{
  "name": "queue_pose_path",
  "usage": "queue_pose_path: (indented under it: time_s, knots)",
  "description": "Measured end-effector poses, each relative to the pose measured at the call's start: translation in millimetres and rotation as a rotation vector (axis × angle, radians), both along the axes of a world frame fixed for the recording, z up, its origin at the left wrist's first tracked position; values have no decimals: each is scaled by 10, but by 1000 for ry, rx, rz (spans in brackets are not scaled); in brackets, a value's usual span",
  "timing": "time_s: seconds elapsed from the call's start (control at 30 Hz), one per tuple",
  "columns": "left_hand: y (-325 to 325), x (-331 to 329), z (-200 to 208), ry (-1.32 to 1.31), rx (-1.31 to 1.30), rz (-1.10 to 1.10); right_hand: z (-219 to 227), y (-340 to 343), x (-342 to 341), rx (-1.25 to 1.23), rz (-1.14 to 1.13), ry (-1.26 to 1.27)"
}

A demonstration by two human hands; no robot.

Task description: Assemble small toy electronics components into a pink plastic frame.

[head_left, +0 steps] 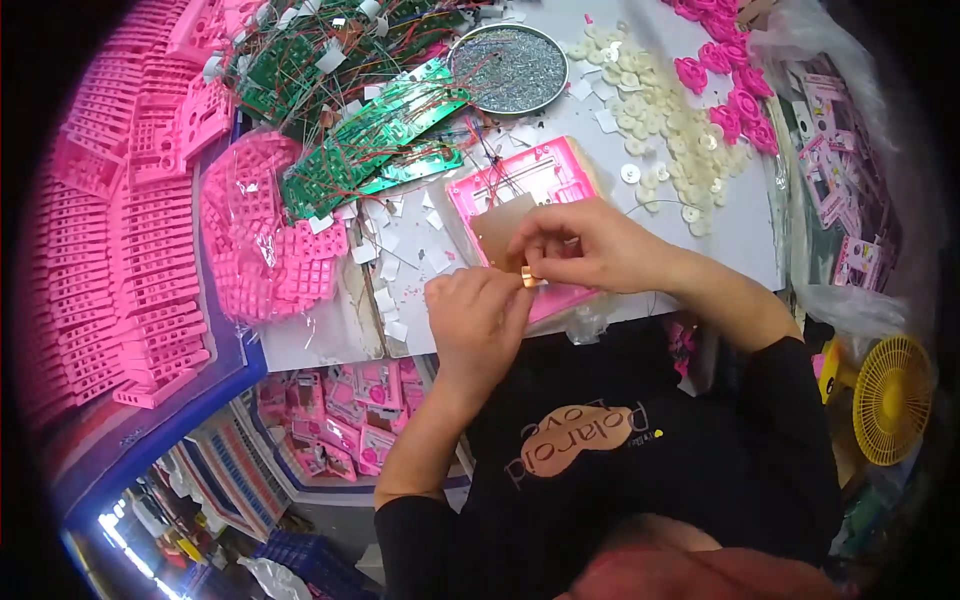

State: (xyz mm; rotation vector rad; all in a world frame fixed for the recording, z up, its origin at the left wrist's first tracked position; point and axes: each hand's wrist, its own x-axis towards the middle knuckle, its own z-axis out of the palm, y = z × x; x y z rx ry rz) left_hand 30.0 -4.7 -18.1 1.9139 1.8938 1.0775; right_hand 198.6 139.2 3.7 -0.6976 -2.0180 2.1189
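My left hand [474,315] and my right hand [597,250] meet over a pink plastic casing [560,172] at the table's front edge. Their fingertips pinch a small shiny gold-coloured piece [528,277], too small to identify. My right hand's fingers curl inward, and its grip partly hides the piece. Under the hands, a flat brown-grey plate [498,232] lies on the casing. Thin wires [497,176] run over the casing's far part. What lies directly beneath my fingers is hidden.
Green circuit boards [380,135] with tangled wires lie far left, beside a round tin [507,68] of grey bits. Pink keypads [275,255] and stacked pink casings [130,240] fill the left. Cream discs [672,130] and pink roses [742,105] spread right, above a yellow fan [892,400].
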Motion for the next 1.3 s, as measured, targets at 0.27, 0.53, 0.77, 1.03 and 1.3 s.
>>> queue_pose_path:
  time_s: [0.27, 0.53, 0.77, 1.03, 1.3]
  knots:
    - [14, -13, -31, -179, -23, -61, -73, -91, 14, -55, -67, 11]
    - [61, 24, -28, -20, 32, -50, -109, -82, 29, 234, -91, 47]
    - [79, -26, -20, -183, -69, -41, -34, -64, 11, 178, -72, -130]
    - [109, -70, 2, -310, -156, -12, -2, -38, -22, 218, -36, -126]
    - [89, -106, 87, -160, -131, 3, -20, -7, 42, 87, -101, -103]
